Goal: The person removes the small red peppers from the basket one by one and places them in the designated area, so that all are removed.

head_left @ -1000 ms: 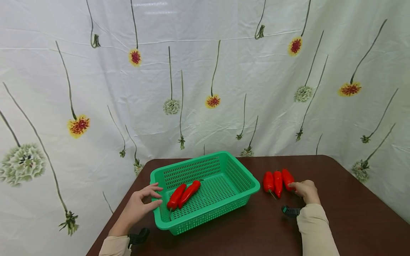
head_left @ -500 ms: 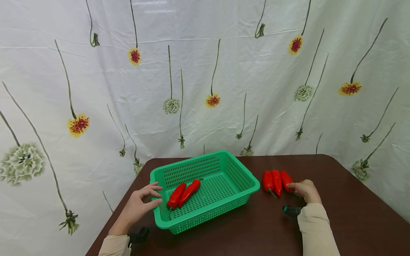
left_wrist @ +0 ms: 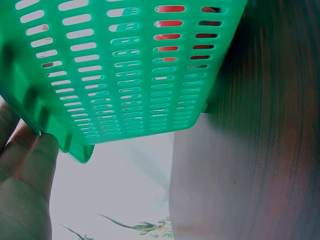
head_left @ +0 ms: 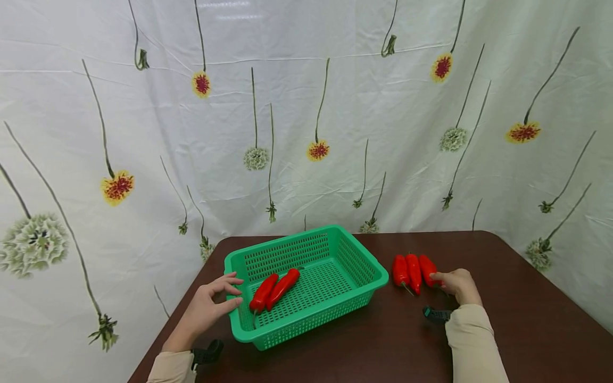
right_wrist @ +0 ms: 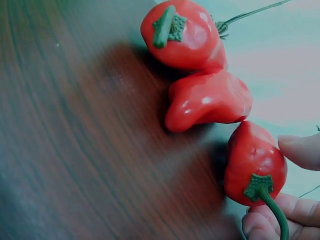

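In the head view my left hand [head_left: 210,306] is at the left end of a green plastic basket [head_left: 306,327], its fingers loosely bent and spread over the rim. The left wrist view shows these fingers [left_wrist: 40,162] against the basket's rim. Two red peppers [head_left: 283,290] lie side by side inside. To the right, my right hand [head_left: 457,284] pinches the rightmost red pepper [right_wrist: 255,160] of three on the table, thumb on one side and fingers on the other. The other two, a pepper [right_wrist: 185,37] and a thinner pepper [right_wrist: 210,100], lie close beside it.
Everything rests on a dark brown table [head_left: 397,346] with rounded far corners. A white flower-patterned curtain [head_left: 297,122] hangs right behind it. Each wrist wears a black strap, such as the left strap [head_left: 208,354].
Very little differs. The view has shifted slightly; both hands, the basket and the peppers stay in the same places.
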